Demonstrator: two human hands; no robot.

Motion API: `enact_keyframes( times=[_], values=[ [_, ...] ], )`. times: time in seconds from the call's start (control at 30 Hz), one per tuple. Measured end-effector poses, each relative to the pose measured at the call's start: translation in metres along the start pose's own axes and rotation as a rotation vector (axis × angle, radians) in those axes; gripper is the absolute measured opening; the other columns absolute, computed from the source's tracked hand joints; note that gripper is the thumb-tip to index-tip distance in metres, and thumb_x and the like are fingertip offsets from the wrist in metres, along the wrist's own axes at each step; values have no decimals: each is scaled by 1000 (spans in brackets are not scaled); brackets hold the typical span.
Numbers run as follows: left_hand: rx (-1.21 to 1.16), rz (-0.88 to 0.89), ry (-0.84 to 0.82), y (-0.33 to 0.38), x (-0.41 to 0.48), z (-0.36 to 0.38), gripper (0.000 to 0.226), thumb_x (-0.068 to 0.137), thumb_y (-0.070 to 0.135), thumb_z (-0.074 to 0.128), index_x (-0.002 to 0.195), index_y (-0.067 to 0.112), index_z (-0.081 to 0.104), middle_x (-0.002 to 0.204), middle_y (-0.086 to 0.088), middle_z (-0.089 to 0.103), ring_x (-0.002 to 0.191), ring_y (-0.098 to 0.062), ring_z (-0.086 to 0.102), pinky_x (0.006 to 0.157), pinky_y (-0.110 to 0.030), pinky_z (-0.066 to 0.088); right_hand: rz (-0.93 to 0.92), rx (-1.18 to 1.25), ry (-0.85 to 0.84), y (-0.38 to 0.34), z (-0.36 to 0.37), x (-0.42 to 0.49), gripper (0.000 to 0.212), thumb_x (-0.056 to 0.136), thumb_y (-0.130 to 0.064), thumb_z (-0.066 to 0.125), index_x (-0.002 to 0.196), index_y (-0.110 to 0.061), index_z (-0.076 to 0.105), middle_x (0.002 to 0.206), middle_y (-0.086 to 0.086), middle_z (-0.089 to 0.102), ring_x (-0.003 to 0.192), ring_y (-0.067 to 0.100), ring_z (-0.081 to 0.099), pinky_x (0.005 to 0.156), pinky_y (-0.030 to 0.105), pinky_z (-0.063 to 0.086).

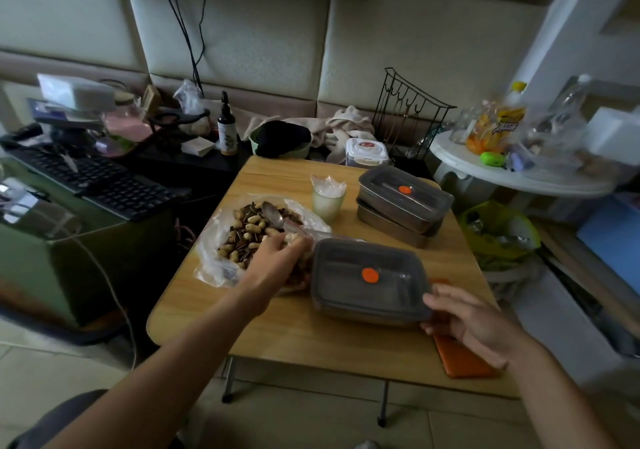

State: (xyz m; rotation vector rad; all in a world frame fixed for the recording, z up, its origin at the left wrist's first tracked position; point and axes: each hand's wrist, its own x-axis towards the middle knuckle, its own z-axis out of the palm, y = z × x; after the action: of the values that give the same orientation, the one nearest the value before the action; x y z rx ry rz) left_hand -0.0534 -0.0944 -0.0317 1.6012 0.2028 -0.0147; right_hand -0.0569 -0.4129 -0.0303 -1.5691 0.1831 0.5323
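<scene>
Though beside left hand [277, 261], container [346, 287] in grip of right hand [474, 320]

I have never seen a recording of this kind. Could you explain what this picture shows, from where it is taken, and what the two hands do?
There is no machine: a person works with bare hands, and the single picture comes from a camera worn on the head, looking down. On the light wooden table lies a clear plastic bag of peanuts and dark striped seeds, with a metal spoon in it. The left hand is in the bag; its curled fingers seem to hold some peanuts. The right hand grips the near corner of a steel box with a grey see-through lid and orange dot. Behind stand two more such boxes, stacked.
</scene>
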Motion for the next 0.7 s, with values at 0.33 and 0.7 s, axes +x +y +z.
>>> enact_keyframes(
  times=[0.33, 0.7],
  values=[
    [231, -58, 21, -17, 6, 12, 19, 84, 18, 82, 98, 13, 70, 90, -9, 74, 82, -22, 73, 66, -33, 62, 128, -681, 17, -13, 2, -9, 31, 104, -40, 59, 113, -13, 69, 100, 9, 73, 70, 15, 65, 59, 26, 48],
    [371, -48, 52, -9, 3, 15, 15, 85, 20, 81, 93, 16, 68, 88, -9, 72, 79, -24, 70, 64, -38, 59, -281, -979, 700, 1, 57, 41, 46, 109, -47, 39, 129, -8, 49, 119, 13, 62, 92, 22, 59, 63, 26, 42]
  ],
)
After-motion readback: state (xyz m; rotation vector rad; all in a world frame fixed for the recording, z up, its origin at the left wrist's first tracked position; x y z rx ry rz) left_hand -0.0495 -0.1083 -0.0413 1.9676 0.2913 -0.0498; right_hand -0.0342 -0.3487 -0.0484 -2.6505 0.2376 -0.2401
